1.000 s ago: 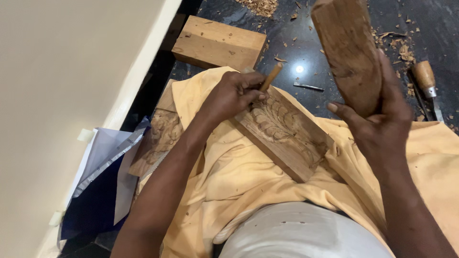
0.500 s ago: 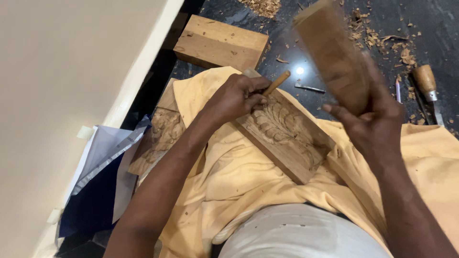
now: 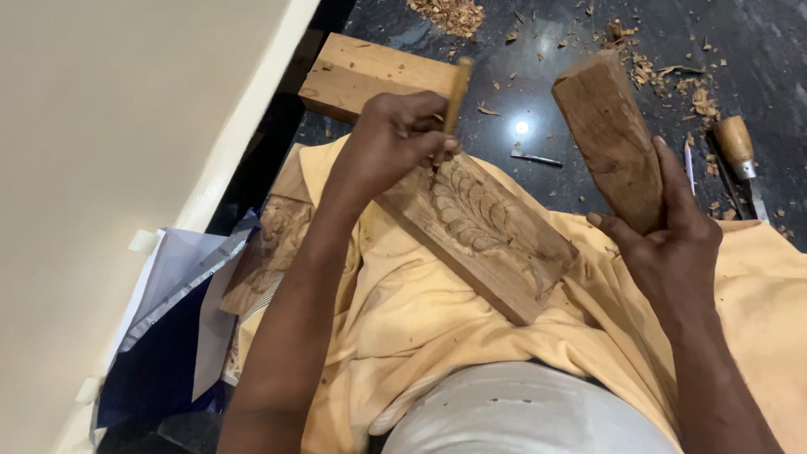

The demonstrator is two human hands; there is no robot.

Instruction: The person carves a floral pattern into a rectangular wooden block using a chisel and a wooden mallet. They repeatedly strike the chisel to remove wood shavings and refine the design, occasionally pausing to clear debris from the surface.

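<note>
Carving goes best with the chisel [image 3: 455, 91] kept steep in the closed left hand [image 3: 395, 139], tip on the far end of the carved wooden panel [image 3: 483, 227] across the cloth-draped lap [image 3: 403, 319]; the right hand [image 3: 672, 244], gripping the wooden mallet [image 3: 609, 139], should strike squarely.

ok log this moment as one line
left hand: grips chisel on carved panel | right hand: holds wooden mallet block raised | panel on lap cloth

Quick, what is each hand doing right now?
Left hand: closed around a wooden-handled chisel, tip on the carved wooden panel.
Right hand: closed around a wooden mallet block, raised above the lap.
</note>
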